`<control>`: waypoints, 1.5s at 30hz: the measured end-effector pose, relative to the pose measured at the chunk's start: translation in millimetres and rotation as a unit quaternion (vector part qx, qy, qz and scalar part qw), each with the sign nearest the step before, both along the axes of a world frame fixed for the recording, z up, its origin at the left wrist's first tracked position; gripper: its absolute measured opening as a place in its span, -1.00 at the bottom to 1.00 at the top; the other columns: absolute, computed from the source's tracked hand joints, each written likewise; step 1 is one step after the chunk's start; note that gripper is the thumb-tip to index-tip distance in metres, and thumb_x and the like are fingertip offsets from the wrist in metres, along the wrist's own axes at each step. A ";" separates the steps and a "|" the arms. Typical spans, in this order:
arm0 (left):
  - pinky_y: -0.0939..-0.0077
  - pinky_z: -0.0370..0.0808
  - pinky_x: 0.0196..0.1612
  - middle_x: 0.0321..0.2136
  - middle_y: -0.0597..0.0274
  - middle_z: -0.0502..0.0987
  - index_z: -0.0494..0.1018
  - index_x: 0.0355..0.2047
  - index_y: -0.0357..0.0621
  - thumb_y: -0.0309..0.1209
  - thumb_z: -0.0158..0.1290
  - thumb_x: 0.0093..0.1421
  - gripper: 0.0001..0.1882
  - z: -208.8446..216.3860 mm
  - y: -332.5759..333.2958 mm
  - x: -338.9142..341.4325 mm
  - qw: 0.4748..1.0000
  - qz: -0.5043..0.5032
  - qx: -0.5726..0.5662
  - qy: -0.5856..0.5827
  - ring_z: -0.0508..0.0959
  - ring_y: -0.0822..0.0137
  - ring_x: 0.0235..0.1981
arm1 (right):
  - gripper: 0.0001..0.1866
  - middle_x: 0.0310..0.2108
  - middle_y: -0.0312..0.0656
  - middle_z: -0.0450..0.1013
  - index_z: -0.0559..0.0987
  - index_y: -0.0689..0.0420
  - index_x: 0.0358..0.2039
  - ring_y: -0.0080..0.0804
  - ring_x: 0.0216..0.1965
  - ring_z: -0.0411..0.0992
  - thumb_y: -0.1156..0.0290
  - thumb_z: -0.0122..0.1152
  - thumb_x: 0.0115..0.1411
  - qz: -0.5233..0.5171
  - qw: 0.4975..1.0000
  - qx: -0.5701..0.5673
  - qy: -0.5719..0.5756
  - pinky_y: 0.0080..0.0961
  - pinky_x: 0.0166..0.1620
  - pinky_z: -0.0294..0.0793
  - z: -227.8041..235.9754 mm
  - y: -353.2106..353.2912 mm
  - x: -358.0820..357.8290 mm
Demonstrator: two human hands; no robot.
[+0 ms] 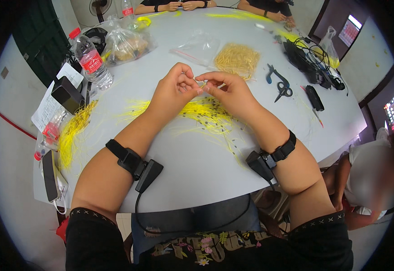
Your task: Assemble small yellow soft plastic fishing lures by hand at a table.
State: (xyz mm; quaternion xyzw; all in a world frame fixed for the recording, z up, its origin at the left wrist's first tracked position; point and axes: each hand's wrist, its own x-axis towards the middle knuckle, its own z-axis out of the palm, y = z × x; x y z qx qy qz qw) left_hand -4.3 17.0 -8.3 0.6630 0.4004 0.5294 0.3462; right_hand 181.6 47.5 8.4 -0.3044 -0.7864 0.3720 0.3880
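Note:
My left hand (pixel 178 86) and my right hand (pixel 226 88) meet above the middle of the table, fingertips pinched close together. Between them is a tiny gold-yellow piece (pixel 201 84), too small to name; both hands seem to grip it. Just below the hands lies a loose bundle of thin yellow strings (pixel 197 113) with small dark tags on them. Beyond my right hand, a clear bag of small gold-coloured pieces (pixel 237 61) rests flat. An empty-looking clear plastic bag (pixel 197 47) lies beside it.
Left are a water bottle (pixel 90 61), a black box (pixel 68 95) and another yellow string bundle (pixel 75 135). Scissors (pixel 283 90), a black handheld object (pixel 314 98) and black cables (pixel 307 58) lie right. Two people sit across; another person (pixel 373 171) is at right.

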 end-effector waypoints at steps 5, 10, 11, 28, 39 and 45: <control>0.75 0.30 -0.32 -0.46 0.37 0.50 0.21 -0.26 -0.07 -0.61 0.11 0.09 -0.68 4.1 -2.5 1.4 0.999 -0.001 0.009 0.052 0.37 0.66 -0.44 | -0.79 -0.33 -0.35 0.50 0.58 0.16 -0.16 -0.65 -0.37 0.32 0.51 0.16 0.16 -0.006 0.999 -0.013 -0.050 -0.65 -0.24 0.37 -3.2 5.0 1.9; 0.71 0.32 -0.35 -0.50 0.37 0.52 0.24 -0.28 -0.10 -0.51 0.21 0.06 -0.65 1.7 -2.8 0.6 1.000 0.004 -0.014 0.016 0.38 0.61 -0.46 | -0.83 -0.42 -0.26 0.52 0.60 0.19 -0.27 -0.55 -0.37 0.41 0.44 0.16 0.13 -0.006 0.999 -0.041 -0.016 -0.56 -0.23 0.41 -3.9 3.9 0.5; 0.70 0.32 -0.35 -0.49 0.38 0.52 0.26 -0.26 -0.11 -0.50 0.21 0.06 -0.66 1.5 -2.9 0.3 1.000 -0.001 -0.025 0.007 0.40 0.61 -0.44 | -0.83 -0.43 -0.27 0.52 0.60 0.20 -0.28 -0.56 -0.38 0.40 0.43 0.16 0.13 -0.001 0.999 -0.052 0.004 -0.57 -0.24 0.41 -5.8 4.8 0.3; 0.71 0.36 -0.40 -0.42 0.35 0.53 0.50 -0.36 -0.22 -0.44 0.19 0.09 -0.86 2.3 -1.9 1.5 1.000 0.002 -0.012 -0.012 0.47 0.59 -0.36 | -0.81 -0.56 -0.36 0.48 0.62 0.20 -0.38 -0.69 -0.51 0.36 0.32 0.25 0.11 -0.024 0.996 -0.089 0.009 -0.68 -0.41 0.36 -8.2 3.6 -1.9; 0.74 0.42 -0.32 -0.34 0.28 0.50 0.48 -0.30 -0.29 -0.50 0.10 0.15 -0.87 6.9 -5.1 1.6 1.000 0.005 -0.023 -0.003 0.47 0.60 -0.40 | -0.75 -0.57 -0.37 0.46 0.62 0.21 -0.39 -0.70 -0.53 0.33 0.25 0.29 0.11 -0.020 0.993 -0.116 0.018 -0.68 -0.44 0.34 -6.0 0.8 -3.0; 0.75 0.40 -0.40 -0.38 0.26 0.51 0.51 -0.32 -0.29 -0.48 0.14 0.11 -0.85 4.7 -2.8 3.0 0.999 -0.001 -0.017 -0.036 0.46 0.61 -0.41 | -0.72 -0.57 -0.36 0.46 0.62 0.20 -0.39 -0.69 -0.53 0.33 0.21 0.30 0.09 -0.020 0.992 -0.122 0.025 -0.67 -0.43 0.33 -7.8 2.8 -0.4</control>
